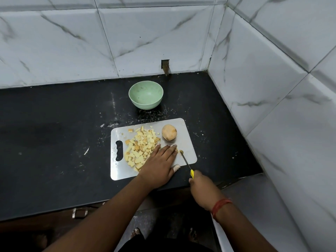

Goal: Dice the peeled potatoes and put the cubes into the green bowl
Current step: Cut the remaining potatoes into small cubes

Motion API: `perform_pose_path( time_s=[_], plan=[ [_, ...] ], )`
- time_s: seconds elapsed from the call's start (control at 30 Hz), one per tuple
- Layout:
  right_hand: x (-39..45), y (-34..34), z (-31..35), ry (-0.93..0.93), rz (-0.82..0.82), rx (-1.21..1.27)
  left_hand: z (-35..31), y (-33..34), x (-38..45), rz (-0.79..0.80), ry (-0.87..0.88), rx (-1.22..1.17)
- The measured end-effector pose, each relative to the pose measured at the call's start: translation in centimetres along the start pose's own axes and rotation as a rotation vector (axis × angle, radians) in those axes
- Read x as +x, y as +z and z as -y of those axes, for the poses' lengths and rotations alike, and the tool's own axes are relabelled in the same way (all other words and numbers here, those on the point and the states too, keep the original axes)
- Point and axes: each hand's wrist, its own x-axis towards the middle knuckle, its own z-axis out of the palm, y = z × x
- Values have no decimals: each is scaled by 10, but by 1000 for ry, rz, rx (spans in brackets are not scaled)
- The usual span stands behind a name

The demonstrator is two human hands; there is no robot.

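A steel cutting board [189,153] lies on the black counter. A pile of yellow potato cubes [141,146] covers its left half. One whole peeled potato [169,132] stands at the board's far right. My left hand [160,164] lies flat on the board with straight fingers, its edge against the cubes. My right hand [201,188] grips the yellow handle of a knife [186,162], whose tip touches a small potato bit [181,152]. The green bowl [146,94] stands empty behind the board.
Marble-tiled walls close the counter at the back and right, meeting in a corner. The counter's front edge runs just below the board. Potato scraps and white smears dot the black counter [54,133] around the board.
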Motion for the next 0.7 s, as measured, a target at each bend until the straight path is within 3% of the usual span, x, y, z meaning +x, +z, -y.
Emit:
perform_pose_path(
  time_s=[0.43,0.7],
  plan=[
    [6,-8,12,-37,-28,12,5,-5,1,-96,-24,38],
    [19,-10,17,-47,-38,-73,10,-6,-3,-65,2,27]
  ],
)
